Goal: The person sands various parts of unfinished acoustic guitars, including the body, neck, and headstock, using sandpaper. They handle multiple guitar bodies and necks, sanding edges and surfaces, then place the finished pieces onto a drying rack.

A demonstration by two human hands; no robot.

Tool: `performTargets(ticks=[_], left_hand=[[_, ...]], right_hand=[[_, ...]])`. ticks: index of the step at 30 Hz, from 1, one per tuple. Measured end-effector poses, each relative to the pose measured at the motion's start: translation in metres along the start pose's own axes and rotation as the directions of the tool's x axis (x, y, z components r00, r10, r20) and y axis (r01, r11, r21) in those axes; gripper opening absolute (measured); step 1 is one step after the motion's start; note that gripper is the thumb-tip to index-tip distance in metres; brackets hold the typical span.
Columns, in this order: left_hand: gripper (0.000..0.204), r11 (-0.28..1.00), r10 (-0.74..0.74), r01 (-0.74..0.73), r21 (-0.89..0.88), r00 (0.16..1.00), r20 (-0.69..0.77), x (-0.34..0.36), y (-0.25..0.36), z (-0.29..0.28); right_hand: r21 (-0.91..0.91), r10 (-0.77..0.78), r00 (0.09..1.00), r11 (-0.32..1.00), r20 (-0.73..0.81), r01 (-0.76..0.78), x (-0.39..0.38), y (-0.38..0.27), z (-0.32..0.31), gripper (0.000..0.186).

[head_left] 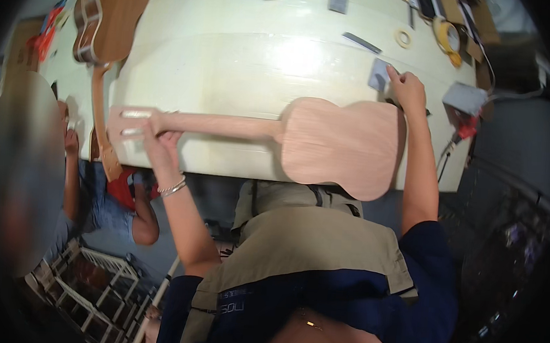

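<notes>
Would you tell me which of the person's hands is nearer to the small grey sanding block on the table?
Right. The right hand touches the grey block beyond the unfinished guitar's body; the left hand grips the guitar's headstock end, far from it.

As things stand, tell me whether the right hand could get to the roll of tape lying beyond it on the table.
Probably yes. The right hand rests on a grey sanding block at the unfinished guitar body. The tape roll lies further along the table, with only bare tabletop between, though the arm already looks stretched.
</notes>
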State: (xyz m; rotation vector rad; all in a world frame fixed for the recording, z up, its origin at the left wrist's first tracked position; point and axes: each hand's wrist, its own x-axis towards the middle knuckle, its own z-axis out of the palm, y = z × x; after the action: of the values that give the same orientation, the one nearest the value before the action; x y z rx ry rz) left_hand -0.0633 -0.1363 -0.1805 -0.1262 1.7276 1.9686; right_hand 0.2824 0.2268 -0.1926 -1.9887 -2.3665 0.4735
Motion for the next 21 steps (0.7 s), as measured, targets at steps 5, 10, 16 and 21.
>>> performTargets(ticks=[5,10,16,21], left_hand=[[0.047,0.990,-0.048,0.055,-0.133,0.997,0.057,0.029,-0.033,-0.003],[0.043,0.957,0.149,-0.147,-0.252,0.989,-0.011,0.046,-0.023,-0.026],[0.033,0.886,0.463,-0.456,0.089,0.880,-0.101,0.082,-0.028,-0.042],[0.025,0.857,0.491,-0.468,0.214,0.868,-0.068,0.086,-0.024,-0.037]], right_hand=[[-0.222,-0.155,0.981,0.959,0.117,0.177,0.037,0.007,0.030,0.056],[0.427,-0.370,0.929,0.842,0.013,0.329,0.039,-0.023,0.011,0.021],[0.621,-0.634,0.743,0.675,0.213,0.398,-0.076,-0.226,0.035,0.045],[0.585,-0.939,0.320,0.330,0.125,0.741,-0.142,-0.306,0.084,0.038]])
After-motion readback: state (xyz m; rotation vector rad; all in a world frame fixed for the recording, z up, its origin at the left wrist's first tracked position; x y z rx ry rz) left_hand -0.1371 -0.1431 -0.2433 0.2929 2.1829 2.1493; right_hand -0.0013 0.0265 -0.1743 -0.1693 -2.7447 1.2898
